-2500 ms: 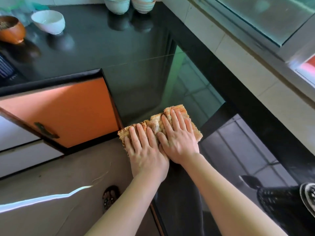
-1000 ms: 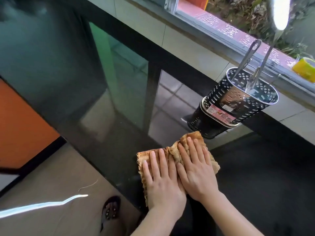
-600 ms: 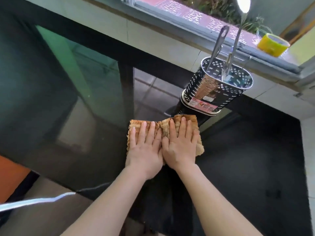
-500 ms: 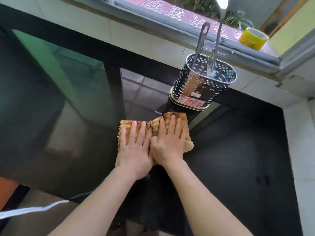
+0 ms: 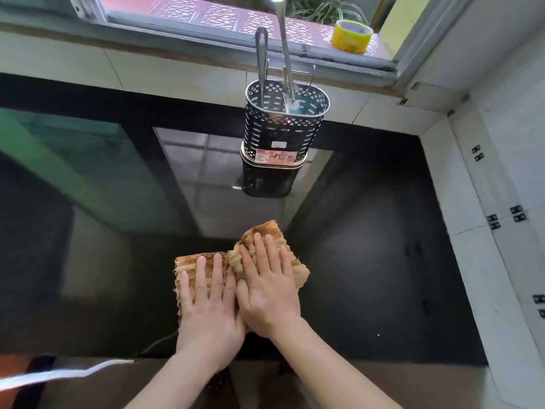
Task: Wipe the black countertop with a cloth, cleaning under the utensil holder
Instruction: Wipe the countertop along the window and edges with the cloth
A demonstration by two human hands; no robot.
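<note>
A tan, ribbed cloth [image 5: 193,265] lies on the glossy black countertop [image 5: 368,246] near its front edge. My left hand [image 5: 209,305] and my right hand [image 5: 268,287] press flat on it side by side, fingers spread and pointing toward the wall. The perforated metal utensil holder [image 5: 280,128] stands upright at the back of the counter, a short way beyond the cloth and apart from it. Metal utensils [image 5: 261,60] stick up out of it. Its mirror image shows in the counter below it.
A tiled backsplash runs behind the holder, with a window sill above carrying a yellow tape roll [image 5: 351,35]. A white tiled side wall [image 5: 501,202] closes the counter on the right. The counter's front edge lies just under my wrists.
Both hands have slid the cloth rightward along the counter, then back toward the front edge, away from the holder. The view has swung right, leaving the orange cabinet and bowls.
</note>
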